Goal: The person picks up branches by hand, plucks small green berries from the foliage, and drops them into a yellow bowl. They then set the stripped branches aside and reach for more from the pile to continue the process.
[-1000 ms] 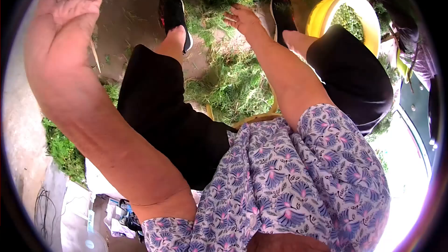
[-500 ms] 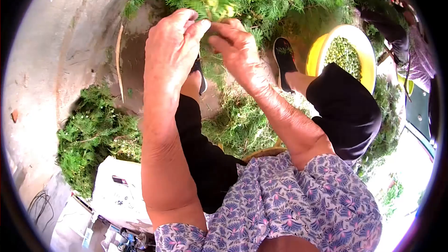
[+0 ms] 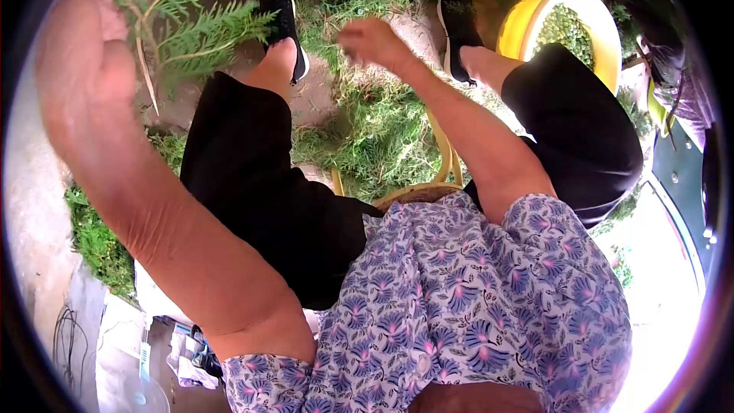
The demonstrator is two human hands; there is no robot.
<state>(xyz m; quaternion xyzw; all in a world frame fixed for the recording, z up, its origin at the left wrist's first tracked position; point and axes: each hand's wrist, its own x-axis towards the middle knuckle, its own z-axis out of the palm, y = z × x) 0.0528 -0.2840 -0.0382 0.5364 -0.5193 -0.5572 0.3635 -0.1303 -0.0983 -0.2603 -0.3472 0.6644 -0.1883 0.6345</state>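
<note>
My left hand (image 3: 95, 46) is at the upper left, somewhat blurred, with its fingers closed around the stem of a leafy green sprig (image 3: 206, 38). The sprig fans out to the right of the hand, and its top runs out of view. Near the upper middle, between the two shoes, is my right hand (image 3: 375, 42). Its fingers are curled together, and anything inside them is hidden. The hands are far apart.
A yellow tub (image 3: 608, 38) of small green pieces stands at the upper right, beside my knee. Cut greenery (image 3: 382, 138) covers the ground between my legs, above a yellow chair-like frame (image 3: 443, 145). Part of another person in dark and purple clothing (image 3: 688, 99) shows at the right edge.
The hands were together at the top middle, around a sprig with yellowish-green pieces. My left hand has swung far left; my right hand has separated from it and stayed near the middle.
</note>
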